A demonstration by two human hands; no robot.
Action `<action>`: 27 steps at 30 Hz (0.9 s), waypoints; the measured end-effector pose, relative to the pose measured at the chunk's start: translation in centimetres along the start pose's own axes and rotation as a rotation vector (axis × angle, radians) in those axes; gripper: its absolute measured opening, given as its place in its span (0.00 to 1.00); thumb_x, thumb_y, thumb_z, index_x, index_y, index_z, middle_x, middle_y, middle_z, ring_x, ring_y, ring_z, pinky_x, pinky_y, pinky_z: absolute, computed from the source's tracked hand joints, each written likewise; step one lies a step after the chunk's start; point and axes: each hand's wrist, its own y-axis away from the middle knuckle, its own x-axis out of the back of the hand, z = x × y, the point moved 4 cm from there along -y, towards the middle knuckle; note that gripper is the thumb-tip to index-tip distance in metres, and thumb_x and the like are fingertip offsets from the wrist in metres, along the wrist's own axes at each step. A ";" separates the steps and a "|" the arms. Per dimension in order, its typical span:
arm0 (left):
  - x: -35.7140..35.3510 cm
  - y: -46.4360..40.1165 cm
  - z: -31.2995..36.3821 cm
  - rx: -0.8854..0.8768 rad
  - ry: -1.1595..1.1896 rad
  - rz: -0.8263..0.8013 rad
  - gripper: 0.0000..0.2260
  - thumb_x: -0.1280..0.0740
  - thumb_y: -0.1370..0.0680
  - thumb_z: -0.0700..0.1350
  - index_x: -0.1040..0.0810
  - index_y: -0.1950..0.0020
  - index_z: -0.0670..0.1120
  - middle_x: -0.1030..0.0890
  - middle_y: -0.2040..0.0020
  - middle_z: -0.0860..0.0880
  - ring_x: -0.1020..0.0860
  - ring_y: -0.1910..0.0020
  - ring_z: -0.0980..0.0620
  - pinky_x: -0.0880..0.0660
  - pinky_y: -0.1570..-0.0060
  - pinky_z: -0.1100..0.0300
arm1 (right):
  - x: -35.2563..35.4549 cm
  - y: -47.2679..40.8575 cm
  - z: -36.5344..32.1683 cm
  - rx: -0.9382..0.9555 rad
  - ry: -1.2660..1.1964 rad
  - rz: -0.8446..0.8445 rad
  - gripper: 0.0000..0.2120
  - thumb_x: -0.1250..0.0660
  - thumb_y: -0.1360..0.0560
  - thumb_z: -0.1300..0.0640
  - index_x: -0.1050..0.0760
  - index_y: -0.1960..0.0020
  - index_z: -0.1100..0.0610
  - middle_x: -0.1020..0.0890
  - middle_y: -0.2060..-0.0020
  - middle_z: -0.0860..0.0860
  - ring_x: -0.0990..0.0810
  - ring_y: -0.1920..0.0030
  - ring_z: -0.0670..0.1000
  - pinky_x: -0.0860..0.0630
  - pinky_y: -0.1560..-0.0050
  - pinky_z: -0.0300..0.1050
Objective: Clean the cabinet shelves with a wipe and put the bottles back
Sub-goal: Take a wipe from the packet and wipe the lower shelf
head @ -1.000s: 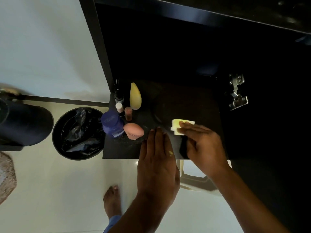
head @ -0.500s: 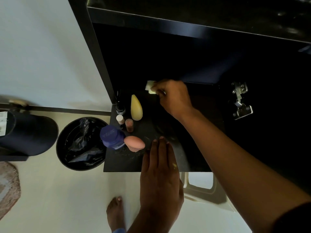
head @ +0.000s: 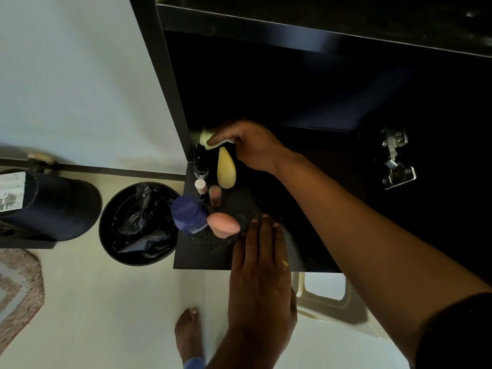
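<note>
Fingers of the right hand (head: 250,145) pinch a pale yellow wipe (head: 206,136) at the black shelf's (head: 314,243) back-left corner, just behind the yellow teardrop bottle (head: 226,169); the left hand (head: 262,265) lies flat, fingers spread, empty, at that bottle's front-right.

The wipe (head: 206,137) is smeared by motion blur and partly covered by the fingers of the right hand (head: 250,147); its outline cannot be traced. The lettering on the purple jar (head: 188,212) is too blurred to read. The dark bottle (head: 200,166) merges with the cabinet wall (head: 170,97), its upper part indistinct. The left hand (head: 262,272) covers part of the shelf (head: 306,203). The bare foot (head: 189,334) and the rug (head: 18,291) are cut off by the frame edges.
</note>
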 end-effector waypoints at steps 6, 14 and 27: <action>0.0 0.0 0.1 0.004 0.014 0.005 0.44 0.28 0.29 0.52 0.43 0.17 0.43 0.42 0.17 0.43 0.42 0.18 0.42 0.40 0.21 0.45 | 0.0 2.3 0.2 0.149 0.052 0.076 0.27 0.38 0.32 0.83 0.15 0.44 0.59 0.19 0.36 0.56 0.23 0.31 0.53 0.27 0.29 0.50; 0.2 -0.1 0.3 0.018 0.007 -0.003 0.44 0.26 0.29 0.52 0.41 0.18 0.43 0.39 0.18 0.42 0.40 0.19 0.41 0.37 0.22 0.44 | 0.5 5.7 0.7 0.167 0.133 0.125 0.28 0.37 0.32 0.83 0.16 0.41 0.60 0.19 0.35 0.54 0.26 0.30 0.52 0.31 0.29 0.37; 0.0 -0.1 0.6 0.033 0.009 0.013 0.46 0.24 0.30 0.54 0.42 0.18 0.42 0.39 0.19 0.42 0.40 0.19 0.42 0.39 0.21 0.45 | 1.4 11.4 1.3 0.119 0.197 0.173 0.30 0.39 0.30 0.80 0.16 0.40 0.54 0.19 0.35 0.48 0.25 0.34 0.51 0.25 0.33 0.47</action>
